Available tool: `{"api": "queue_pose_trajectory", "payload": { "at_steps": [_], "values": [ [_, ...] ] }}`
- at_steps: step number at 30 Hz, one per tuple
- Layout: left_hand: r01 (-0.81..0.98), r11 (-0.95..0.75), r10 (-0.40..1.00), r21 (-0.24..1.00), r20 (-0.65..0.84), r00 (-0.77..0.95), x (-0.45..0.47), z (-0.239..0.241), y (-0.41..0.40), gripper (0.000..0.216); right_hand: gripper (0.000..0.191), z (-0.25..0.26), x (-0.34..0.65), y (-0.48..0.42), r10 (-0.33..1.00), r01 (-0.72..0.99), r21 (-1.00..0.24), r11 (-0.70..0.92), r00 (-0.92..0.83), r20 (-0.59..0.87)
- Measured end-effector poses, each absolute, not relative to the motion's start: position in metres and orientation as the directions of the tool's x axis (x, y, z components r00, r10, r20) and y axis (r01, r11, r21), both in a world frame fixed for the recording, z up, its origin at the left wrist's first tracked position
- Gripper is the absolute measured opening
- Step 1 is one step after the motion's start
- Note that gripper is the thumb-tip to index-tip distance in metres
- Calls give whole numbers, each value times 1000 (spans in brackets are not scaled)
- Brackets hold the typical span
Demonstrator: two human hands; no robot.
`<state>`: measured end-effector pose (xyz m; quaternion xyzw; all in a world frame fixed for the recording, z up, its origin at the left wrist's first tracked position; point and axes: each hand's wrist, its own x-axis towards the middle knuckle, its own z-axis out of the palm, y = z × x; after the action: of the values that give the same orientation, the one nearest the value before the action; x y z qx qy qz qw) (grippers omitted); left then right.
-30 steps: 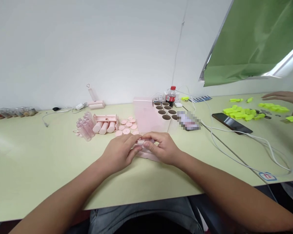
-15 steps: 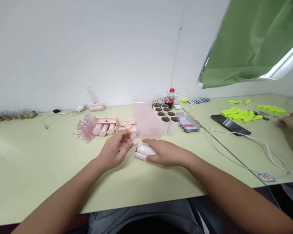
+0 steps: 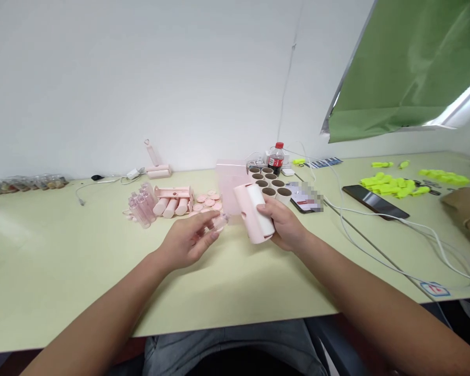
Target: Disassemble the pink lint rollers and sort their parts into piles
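My right hand (image 3: 289, 225) grips a pink lint roller case (image 3: 250, 222) with a white roll (image 3: 261, 209) inside, tilted and lifted above the table. My left hand (image 3: 185, 241) has its fingers curled around a clear pinkish plastic handle (image 3: 220, 223), mostly hidden by the fingers. Beyond the left hand lie several round pink discs (image 3: 208, 200). To their left sit pink roller cases (image 3: 174, 200) and a pile of clear pink handles (image 3: 143, 204).
Cardboard-core rolls (image 3: 269, 192) stand beside a pink plastic bag (image 3: 227, 180), near a cola bottle (image 3: 276, 159). On the right are a phone (image 3: 376, 202), white cables (image 3: 360, 210) and yellow-green pieces (image 3: 389, 184). Wrapped items (image 3: 29, 184) line the wall at left.
My right hand has raised the lint roller case off the table and turned it so that its pink side faces me. My left hand keeps the clear handle in nearly the same place.
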<state>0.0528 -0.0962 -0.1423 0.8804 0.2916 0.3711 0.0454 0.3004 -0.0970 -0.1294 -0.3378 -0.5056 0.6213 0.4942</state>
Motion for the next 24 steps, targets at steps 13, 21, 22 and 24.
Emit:
{"api": "queue_pose_trajectory", "payload": {
  "at_steps": [13, 21, 22, 24],
  "values": [
    [553, -826, 518, 108, 531, 670, 63, -145, -98, 41, 43, -143, 294, -97, 952, -248, -955, 162, -215, 218],
    [595, -796, 575, 116, 455, 680, 63, -146, -99, 44, 44, -144, 293, -98, 948, -165, -963, 213, -206, 245],
    [597, -794, 577, 113, 448, 683, 62, -146, -99, 45, 45, -144, 293, -97, 948, -157, -964, 217, -201, 246],
    [598, -794, 579, 112, 439, 687, 62, -147, -99, 45, 46, -144, 293, -97, 950, -142, -964, 225, -190, 249]
  ]
}}
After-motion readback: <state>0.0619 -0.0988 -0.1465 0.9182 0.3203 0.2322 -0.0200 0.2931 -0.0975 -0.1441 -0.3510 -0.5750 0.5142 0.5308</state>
